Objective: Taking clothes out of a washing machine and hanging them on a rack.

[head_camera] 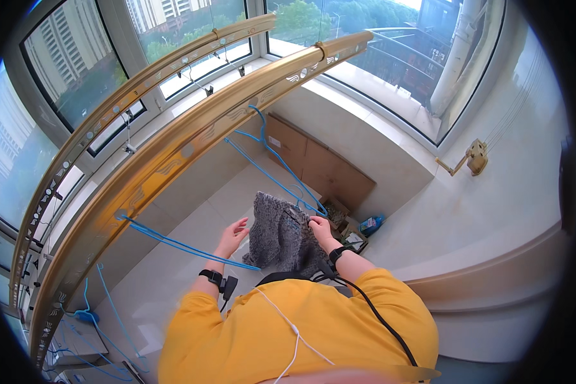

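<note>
A grey speckled knit cloth (281,235) hangs in front of me, its folds dropping towards my waist. My right hand (320,228) pinches its upper right edge. Just left of the cloth, my left hand (234,237) has its fingers apart and holds nothing. One blue wire hanger (288,168) hangs from the near rail, its lower end close behind the top of the cloth. Another blue hanger (187,250) reaches from the rail past my left wrist. Whether the cloth touches the first hanger, I cannot tell.
A gold drying rail (173,163) arches overhead, with a second rail (139,79) nearer the windows. Flattened cardboard (317,161) leans on the low wall above small boxes and a blue bottle (371,224). A hand crank (475,157) sits on the right wall. More blue hangers (93,312) hang lower left.
</note>
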{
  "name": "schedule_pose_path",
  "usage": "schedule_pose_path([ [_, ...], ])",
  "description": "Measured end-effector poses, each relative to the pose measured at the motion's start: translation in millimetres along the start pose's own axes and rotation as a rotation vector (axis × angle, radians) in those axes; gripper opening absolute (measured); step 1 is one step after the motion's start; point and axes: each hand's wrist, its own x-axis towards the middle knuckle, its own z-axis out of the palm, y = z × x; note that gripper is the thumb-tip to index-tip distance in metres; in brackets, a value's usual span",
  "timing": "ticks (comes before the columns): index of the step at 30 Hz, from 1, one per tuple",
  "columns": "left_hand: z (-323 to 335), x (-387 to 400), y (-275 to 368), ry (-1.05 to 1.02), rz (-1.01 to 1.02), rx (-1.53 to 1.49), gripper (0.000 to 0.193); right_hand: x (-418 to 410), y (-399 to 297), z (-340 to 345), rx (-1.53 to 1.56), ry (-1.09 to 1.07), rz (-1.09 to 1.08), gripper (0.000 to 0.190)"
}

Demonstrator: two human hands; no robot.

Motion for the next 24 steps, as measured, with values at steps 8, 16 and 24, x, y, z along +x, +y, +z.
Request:
schedule_pose_path([
  [8, -12, -29, -21, 0.002, -0.077, -0.031, 0.04, 37, -88, -41, 0.254, 0.043, -0.185, 0.021],
  [16, -21, -69, -43, 0.097, -0.22, -0.037, 0.036, 60, -194, -82, 0.262, 0.047, -0.289, 0.023],
  [24, -6, -76, -39, 0.131, -0.23, -0.033, 0.035, 83, -262, -112, 0.441, 0.13, -0.32, 0.024],
])
